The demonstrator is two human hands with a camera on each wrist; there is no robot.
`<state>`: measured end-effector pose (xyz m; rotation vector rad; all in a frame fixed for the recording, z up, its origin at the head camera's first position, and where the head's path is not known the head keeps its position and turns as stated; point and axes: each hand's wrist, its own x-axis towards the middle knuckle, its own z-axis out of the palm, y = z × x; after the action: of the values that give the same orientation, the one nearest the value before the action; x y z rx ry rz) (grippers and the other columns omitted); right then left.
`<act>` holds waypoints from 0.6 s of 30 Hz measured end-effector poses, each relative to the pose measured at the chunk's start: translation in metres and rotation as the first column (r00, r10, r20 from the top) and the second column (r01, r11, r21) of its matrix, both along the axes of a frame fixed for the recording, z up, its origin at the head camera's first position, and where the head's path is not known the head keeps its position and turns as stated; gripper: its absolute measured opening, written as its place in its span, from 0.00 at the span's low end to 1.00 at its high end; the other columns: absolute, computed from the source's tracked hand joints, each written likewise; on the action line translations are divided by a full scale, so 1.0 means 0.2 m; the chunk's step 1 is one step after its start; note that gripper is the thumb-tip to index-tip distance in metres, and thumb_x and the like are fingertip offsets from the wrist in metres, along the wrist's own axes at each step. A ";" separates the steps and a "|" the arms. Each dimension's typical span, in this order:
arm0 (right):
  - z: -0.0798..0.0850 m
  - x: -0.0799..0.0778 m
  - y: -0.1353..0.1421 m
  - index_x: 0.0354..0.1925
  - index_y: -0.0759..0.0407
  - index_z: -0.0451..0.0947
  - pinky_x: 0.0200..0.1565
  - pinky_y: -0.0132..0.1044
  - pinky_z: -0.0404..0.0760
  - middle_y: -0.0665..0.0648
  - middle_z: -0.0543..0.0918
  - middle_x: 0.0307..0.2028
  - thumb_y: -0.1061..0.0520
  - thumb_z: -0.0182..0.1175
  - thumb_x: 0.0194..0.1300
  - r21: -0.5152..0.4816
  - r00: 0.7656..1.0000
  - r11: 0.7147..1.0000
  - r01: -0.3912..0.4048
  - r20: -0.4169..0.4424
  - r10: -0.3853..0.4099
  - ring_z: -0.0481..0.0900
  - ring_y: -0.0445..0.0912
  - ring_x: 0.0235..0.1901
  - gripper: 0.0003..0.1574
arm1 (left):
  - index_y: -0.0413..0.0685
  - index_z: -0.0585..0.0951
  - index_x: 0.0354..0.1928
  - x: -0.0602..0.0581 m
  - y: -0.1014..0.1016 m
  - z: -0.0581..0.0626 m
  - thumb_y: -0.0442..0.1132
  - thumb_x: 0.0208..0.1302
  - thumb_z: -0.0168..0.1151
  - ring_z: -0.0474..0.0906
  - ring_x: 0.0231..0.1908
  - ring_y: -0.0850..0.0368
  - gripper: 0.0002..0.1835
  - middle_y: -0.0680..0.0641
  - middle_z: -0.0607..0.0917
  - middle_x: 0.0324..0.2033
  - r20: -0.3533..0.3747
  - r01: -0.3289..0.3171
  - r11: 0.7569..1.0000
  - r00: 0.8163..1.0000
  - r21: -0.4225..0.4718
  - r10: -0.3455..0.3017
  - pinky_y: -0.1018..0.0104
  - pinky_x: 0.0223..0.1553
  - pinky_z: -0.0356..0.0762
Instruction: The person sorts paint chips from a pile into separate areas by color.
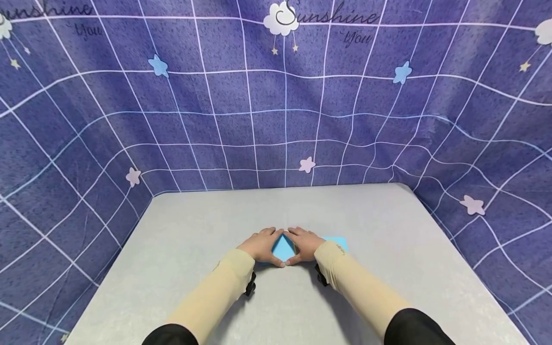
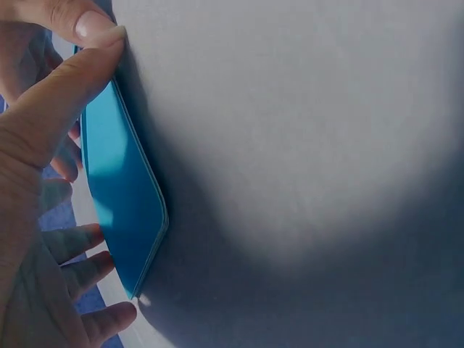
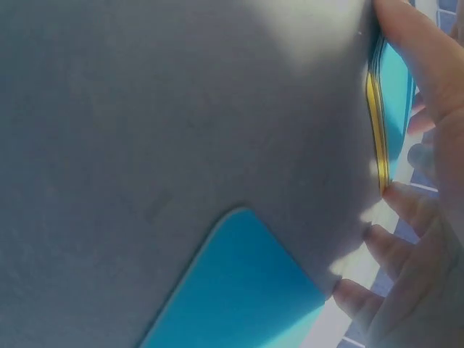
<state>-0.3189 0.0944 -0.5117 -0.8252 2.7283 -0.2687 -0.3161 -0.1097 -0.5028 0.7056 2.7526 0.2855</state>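
A flat, layered blue stack (image 1: 283, 249) with angled corners lies on the table between both hands. Its side shows thin dark-edged layers and a yellow strip (image 3: 377, 134) in the right wrist view; its exact kind is unclear. My left hand (image 1: 261, 247) holds its left part, thumb along the near edge and fingertips at the far edge. From the other side my right hand (image 1: 307, 243) grips it likewise. Thumb tips meet in front, and the index fingers come together behind. Partly hidden by the right wrist, a separate blue flat piece (image 1: 338, 241) with a rounded corner lies on the table.
The light grey table (image 1: 207, 215) stretches around the hands. Purple curtains (image 1: 267, 96) with white grid lines, stars and clouds stand behind the table and at both sides. Black bands (image 1: 250, 283) sit at the wrists, below beige sleeves.
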 end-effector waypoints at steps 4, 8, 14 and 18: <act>0.00 0.00 0.00 0.82 0.53 0.55 0.72 0.61 0.59 0.60 0.59 0.78 0.31 0.70 0.63 0.003 1.000 1.000 0.001 -0.004 -0.001 0.55 0.57 0.77 0.62 | 0.50 0.59 0.82 0.01 0.01 0.01 0.65 0.54 0.77 0.64 0.72 0.38 0.59 0.38 0.64 0.75 0.019 -0.010 1.000 1.000 0.020 0.010 0.41 0.66 0.68; 0.00 0.00 0.00 0.82 0.54 0.55 0.72 0.60 0.59 0.59 0.58 0.79 0.31 0.69 0.63 0.005 1.000 1.000 -0.002 -0.002 0.002 0.55 0.57 0.77 0.62 | 0.50 0.59 0.81 0.00 0.00 0.01 0.64 0.55 0.77 0.65 0.71 0.39 0.58 0.38 0.66 0.74 0.022 -0.007 0.999 1.000 0.037 0.006 0.41 0.65 0.68; 0.02 0.00 0.01 0.82 0.56 0.54 0.72 0.60 0.60 0.61 0.57 0.79 0.33 0.70 0.63 -0.015 1.000 1.000 -0.018 0.001 0.018 0.55 0.57 0.77 0.62 | 0.47 0.60 0.81 0.00 -0.01 -0.01 0.62 0.57 0.77 0.65 0.71 0.41 0.56 0.39 0.69 0.73 -0.013 0.024 0.998 1.000 0.060 -0.024 0.43 0.67 0.66; 0.03 0.01 0.01 0.82 0.55 0.51 0.72 0.60 0.59 0.59 0.55 0.80 0.32 0.71 0.63 -0.017 1.000 1.000 -0.012 0.013 0.012 0.53 0.55 0.78 0.64 | 0.46 0.59 0.81 0.00 -0.01 -0.02 0.62 0.57 0.77 0.64 0.72 0.41 0.57 0.39 0.69 0.73 -0.045 0.039 0.997 0.998 0.071 -0.035 0.41 0.68 0.65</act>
<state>-0.3168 0.0966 -0.5058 -0.8414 2.7117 -0.2937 -0.3162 -0.1123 -0.5066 0.7893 2.7791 0.3675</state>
